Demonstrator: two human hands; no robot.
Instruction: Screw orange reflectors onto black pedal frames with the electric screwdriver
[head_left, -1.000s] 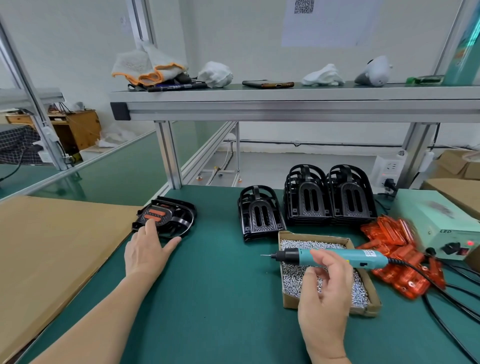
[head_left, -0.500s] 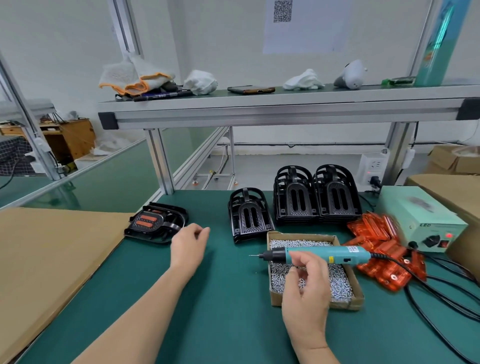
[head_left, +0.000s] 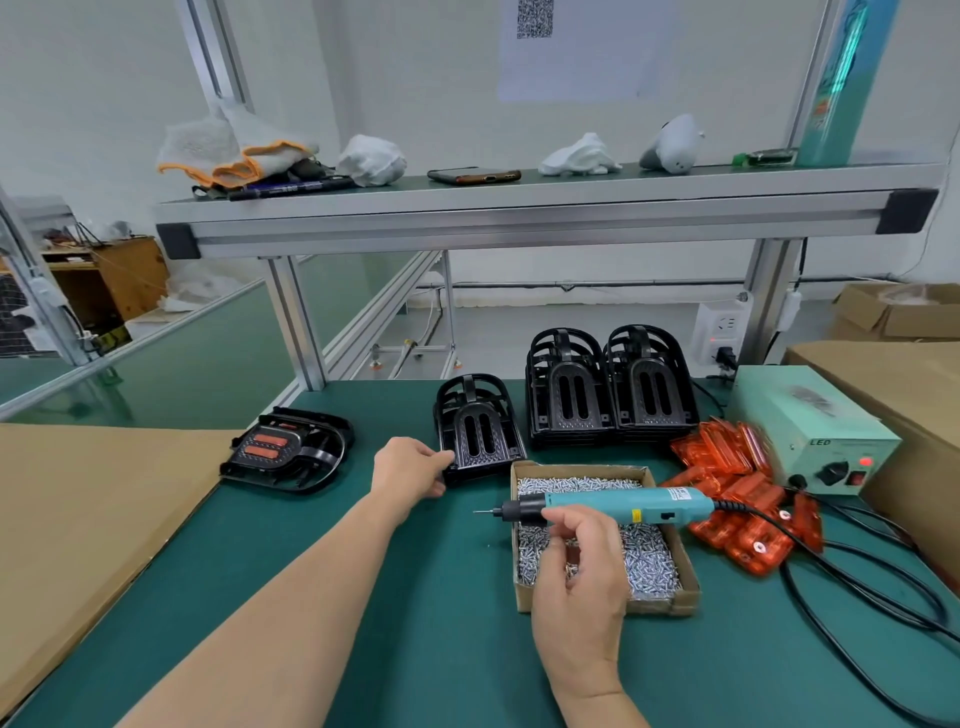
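Left of centre, a finished pedal (head_left: 288, 452) lies flat, two orange strips showing. Mid-frame, my left hand (head_left: 410, 467) has thumb and fingers curled on the near-left corner of the short stack of black pedal frames (head_left: 475, 431). Rigid moulded plastic and light, I reckon, so take the top one by its side rail. Lower centre, my right hand (head_left: 576, 561) pinches the teal electric screwdriver (head_left: 618, 504) over the screw box (head_left: 680, 571), bit pointing left. Orange reflectors (head_left: 737, 488) are heaped at right. They look slick and brittle, so hold the edges. Far right, the power unit (head_left: 810, 421) reads "LED"; the screwdriver's yellow label is too small to read.
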